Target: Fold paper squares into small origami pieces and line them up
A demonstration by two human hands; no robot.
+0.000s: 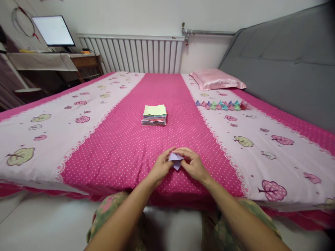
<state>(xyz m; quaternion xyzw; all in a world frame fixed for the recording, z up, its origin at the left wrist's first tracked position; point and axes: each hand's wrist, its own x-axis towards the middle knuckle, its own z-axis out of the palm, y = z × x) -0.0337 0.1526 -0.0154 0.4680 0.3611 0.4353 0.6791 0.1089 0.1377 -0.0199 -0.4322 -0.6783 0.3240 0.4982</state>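
A partly folded piece of lilac origami paper [176, 157] is held between my two hands, just above the near edge of the bed. My left hand [162, 165] grips its left side, with fingers curled over the top and the thumb low. On the right side, my right hand [193, 164] pinches it the same way, its fingers bent across the upper edge. Parts of the paper are hidden behind the fingers. Beyond the hands lies a stack of coloured paper sheets [154, 115], with a pale yellow sheet on top.
Rows of small folded paper pieces [222, 105] in several colours stand to the right on the bedspread [125, 139]. Behind them lies a pink pillow [217, 79] near the grey headboard [282, 55]. A radiator [136, 54] and a desk with a monitor [53, 31] are at the back.
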